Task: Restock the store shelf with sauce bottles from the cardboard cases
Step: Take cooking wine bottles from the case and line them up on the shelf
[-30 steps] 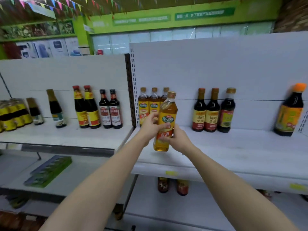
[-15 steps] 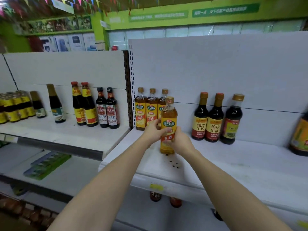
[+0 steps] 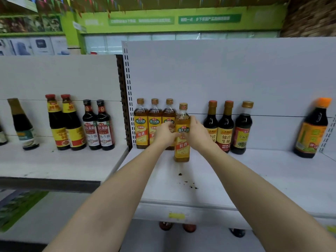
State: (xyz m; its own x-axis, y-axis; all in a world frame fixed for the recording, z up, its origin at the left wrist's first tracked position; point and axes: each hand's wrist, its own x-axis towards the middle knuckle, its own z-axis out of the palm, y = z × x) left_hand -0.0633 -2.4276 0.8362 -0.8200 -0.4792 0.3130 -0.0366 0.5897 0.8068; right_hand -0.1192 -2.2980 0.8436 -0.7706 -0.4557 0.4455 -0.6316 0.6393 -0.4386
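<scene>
1. A person stood facing a white store shelf [image 3: 254, 179]; both bare forearms reached forward to one amber sauce bottle [image 3: 182, 135] with a gold cap, a green and yellow label, standing upright with its base on the shelf.
2. The left hand [image 3: 164, 134] gripped the amber sauce bottle from its left side, fingers curled against the label; the right hand [image 3: 197, 135] gripped it from its right side, fingers wrapped round the upper body.
3. Just behind and to the left of the amber sauce bottle stood a row of three matching bottles [image 3: 154, 124] against the back panel; the nearest of them was partly hidden by the left hand.
4. To the right of the amber sauce bottle stood three dark soy bottles [image 3: 226, 126] in a row, two with red caps and one with a gold cap; the right hand overlapped the first of them.
5. Well to the right of the amber sauce bottle stood a large dark bottle with an orange cap [image 3: 311, 128].
6. In front of the amber sauce bottle, dark crumbs [image 3: 187, 182] lay scattered on the shelf.
7. To the left of the amber sauce bottle, past a perforated upright, a neighbouring shelf [image 3: 54, 166] carried more dark bottles [image 3: 80, 124] with red and black caps.
</scene>
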